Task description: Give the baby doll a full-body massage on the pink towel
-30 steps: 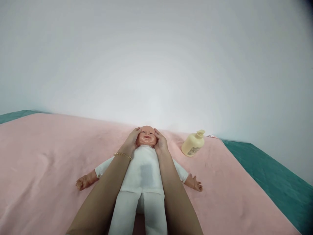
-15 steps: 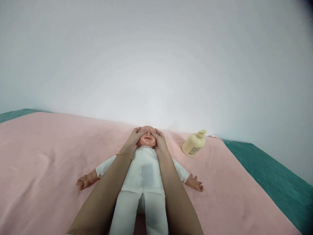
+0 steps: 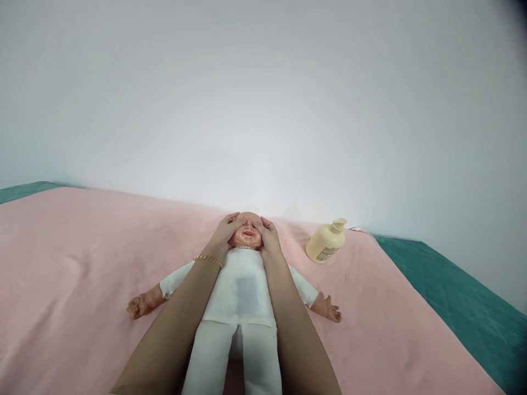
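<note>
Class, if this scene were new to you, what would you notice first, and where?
A white-clad doll lies face up on a pink cloth, low in the middle, its head cupped between the left hand and the right hand. To the picture's right, a pale yellow pump bottle stands on the cloth.

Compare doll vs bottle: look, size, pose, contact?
Size: the doll is much larger than the bottle.
Look: the doll is dressed in white; the bottle is pale yellow with a pump top.
Pose: the doll lies on its back, arms spread; the bottle stands.
Contact: the left hand and right hand cup the doll's head; neither touches the bottle.
Shared: both rest on the pink cloth.
</note>
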`<state>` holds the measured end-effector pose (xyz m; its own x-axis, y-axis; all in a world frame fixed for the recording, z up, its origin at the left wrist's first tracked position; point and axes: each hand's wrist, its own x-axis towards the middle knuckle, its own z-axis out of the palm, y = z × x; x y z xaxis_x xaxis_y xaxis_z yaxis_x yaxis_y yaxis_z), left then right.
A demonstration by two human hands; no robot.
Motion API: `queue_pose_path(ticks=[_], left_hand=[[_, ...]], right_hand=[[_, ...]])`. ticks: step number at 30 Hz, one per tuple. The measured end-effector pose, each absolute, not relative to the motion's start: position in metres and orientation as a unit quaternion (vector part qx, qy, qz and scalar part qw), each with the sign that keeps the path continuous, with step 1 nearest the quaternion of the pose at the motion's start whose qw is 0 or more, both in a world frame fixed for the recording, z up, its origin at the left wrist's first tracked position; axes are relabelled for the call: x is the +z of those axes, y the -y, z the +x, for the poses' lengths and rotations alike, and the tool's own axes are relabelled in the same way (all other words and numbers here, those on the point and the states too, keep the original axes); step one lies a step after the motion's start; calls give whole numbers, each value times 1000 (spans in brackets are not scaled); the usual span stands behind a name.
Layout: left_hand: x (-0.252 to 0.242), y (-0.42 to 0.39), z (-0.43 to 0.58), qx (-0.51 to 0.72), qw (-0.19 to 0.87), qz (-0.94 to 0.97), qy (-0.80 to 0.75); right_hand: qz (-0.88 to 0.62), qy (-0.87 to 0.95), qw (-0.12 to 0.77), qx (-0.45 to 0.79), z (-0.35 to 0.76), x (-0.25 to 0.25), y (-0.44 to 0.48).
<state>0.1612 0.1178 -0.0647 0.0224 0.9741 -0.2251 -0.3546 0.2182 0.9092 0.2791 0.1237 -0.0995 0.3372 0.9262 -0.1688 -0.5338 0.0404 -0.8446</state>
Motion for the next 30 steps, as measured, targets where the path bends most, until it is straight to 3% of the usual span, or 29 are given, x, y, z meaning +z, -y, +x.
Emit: queue_pose_path(ticks=[30], left_hand=[[-84,-130,166,564,685,265,-376]], right_hand=[[-402,156,687,585,284,-100,-131]])
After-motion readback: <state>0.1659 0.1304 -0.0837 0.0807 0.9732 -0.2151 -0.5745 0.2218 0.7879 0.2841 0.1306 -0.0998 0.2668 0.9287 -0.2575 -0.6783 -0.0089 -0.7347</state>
